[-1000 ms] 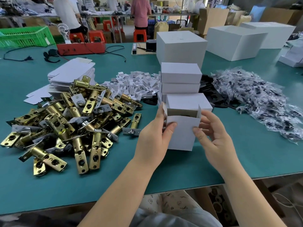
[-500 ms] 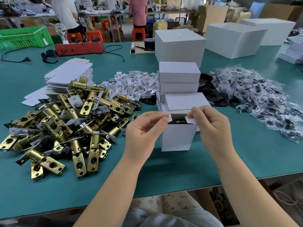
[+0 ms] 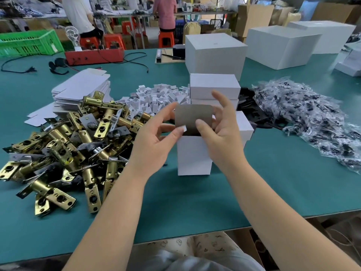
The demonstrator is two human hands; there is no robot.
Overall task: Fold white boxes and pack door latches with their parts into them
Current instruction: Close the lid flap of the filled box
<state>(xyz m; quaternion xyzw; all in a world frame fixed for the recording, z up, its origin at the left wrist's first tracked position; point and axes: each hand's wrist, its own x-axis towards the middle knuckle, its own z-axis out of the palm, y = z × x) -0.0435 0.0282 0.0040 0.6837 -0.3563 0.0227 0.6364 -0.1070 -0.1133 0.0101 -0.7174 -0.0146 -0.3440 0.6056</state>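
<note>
A large heap of brass door latches (image 3: 64, 145) lies unpacked at the left of the green worktop (image 3: 273, 182), beside a stack of flat box blanks (image 3: 82, 89) not yet folded. At centre, the left hand (image 3: 154, 137) and right hand (image 3: 220, 132) pinch the raised lid flap (image 3: 193, 117) of an upright white box (image 3: 193, 155) (contents hidden), closing not yet done. Behind stand finished boxes (image 3: 214, 87); bagged parts (image 3: 312, 114) wait at right. Most work appears to remain.
</note>
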